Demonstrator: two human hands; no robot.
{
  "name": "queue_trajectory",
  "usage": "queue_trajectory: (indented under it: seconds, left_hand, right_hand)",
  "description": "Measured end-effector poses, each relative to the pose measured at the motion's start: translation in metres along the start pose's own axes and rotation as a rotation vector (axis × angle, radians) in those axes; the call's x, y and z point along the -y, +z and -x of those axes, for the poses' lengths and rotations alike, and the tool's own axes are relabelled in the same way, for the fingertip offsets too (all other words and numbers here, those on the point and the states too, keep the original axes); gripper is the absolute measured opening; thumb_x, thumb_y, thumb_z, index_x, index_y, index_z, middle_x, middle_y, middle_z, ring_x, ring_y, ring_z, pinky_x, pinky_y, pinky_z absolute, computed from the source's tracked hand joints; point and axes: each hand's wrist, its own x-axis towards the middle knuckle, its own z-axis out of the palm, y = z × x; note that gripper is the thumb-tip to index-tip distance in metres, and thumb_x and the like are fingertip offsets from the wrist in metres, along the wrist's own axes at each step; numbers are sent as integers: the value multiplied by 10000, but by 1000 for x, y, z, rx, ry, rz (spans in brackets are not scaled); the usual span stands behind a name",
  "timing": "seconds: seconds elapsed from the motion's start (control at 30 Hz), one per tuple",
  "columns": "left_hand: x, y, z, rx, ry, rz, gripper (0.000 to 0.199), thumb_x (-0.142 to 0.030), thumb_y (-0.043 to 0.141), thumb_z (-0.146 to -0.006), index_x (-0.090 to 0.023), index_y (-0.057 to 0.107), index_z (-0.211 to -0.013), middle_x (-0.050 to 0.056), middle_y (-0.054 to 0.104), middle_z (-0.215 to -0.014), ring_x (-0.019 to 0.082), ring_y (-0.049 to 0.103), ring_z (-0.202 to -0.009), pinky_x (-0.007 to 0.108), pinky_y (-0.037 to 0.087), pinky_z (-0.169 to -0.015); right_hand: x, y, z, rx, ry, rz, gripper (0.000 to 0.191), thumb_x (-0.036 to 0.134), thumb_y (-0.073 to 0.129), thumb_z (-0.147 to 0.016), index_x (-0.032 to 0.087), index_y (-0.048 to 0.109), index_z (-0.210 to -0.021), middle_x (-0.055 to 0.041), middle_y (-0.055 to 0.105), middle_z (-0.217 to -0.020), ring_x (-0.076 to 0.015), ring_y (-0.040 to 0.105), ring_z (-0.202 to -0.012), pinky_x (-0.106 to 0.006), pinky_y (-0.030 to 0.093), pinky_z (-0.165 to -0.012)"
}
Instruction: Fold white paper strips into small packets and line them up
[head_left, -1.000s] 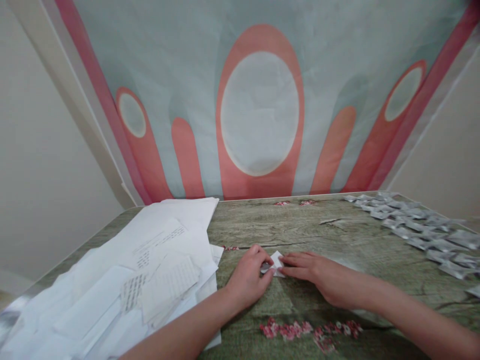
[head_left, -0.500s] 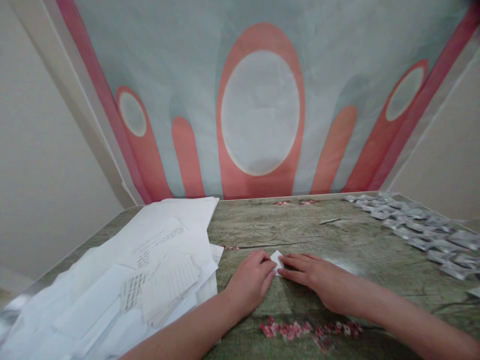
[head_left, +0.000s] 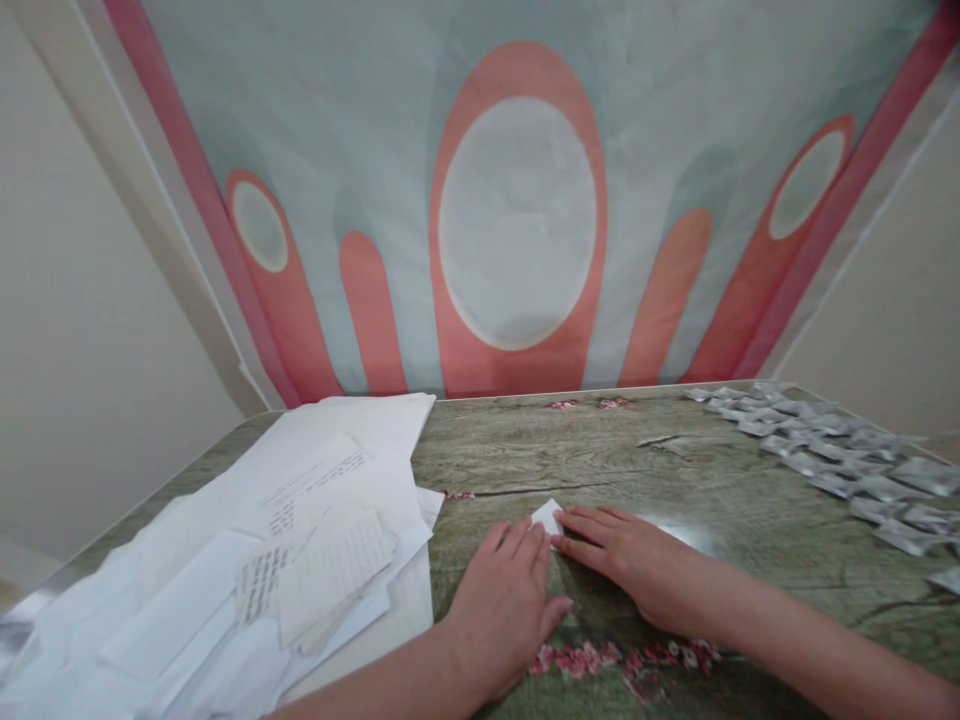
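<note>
Paper (head_left: 548, 514) looked light, creasable, best held by its edges; your left hand (head_left: 504, 605) and right hand (head_left: 639, 562) touched it, fingers outstretched.

The small piece of paper (head_left: 547, 516) is plain white. The tabletop (head_left: 600, 450) carries a grey-green wood-grain pattern, with darker crack lines (head_left: 536, 490) and printed clusters of pink blossoms (head_left: 581, 659). The large sheets (head_left: 382, 425) are white; the smaller printed sheets (head_left: 337, 560) are off-white with rows of dark print. The folded pieces (head_left: 928, 476) look silvery grey, though blur leaves the exact shade uncertain. The wall hanging (head_left: 405, 120) is pale blue-grey, patterned with coral arches (head_left: 373, 310) and whitish ovals (head_left: 517, 220), and edged in magenta.
</note>
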Motion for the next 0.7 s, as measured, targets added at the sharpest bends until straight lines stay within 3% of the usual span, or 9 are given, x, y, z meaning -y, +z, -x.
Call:
queue_trajectory:
  seconds: [0.23,0.7]
  left_hand:
    - [4,-3,-1,49,-59,-24,556,-497,410,-875,-125,446,-1286,113,433,-1348,275,365,-1243,421,285,-1020]
    - [10,-2,-2,64,-65,20,568,-487,400,-880,-112,408,-1307,112,394,-1376,280,334,-1260,418,287,-1024]
  right_hand:
    - [-1,-5,3,19,-21,7,870,-35,460,-570,259,308,-1375,-66,271,-1456,-227,279,-1307,-411,249,-1057]
    - [10,7,-3,-54,35,131,659,35,467,-701,215,400,-1331,-147,344,-1409,-281,341,-1270,-462,328,-1000]
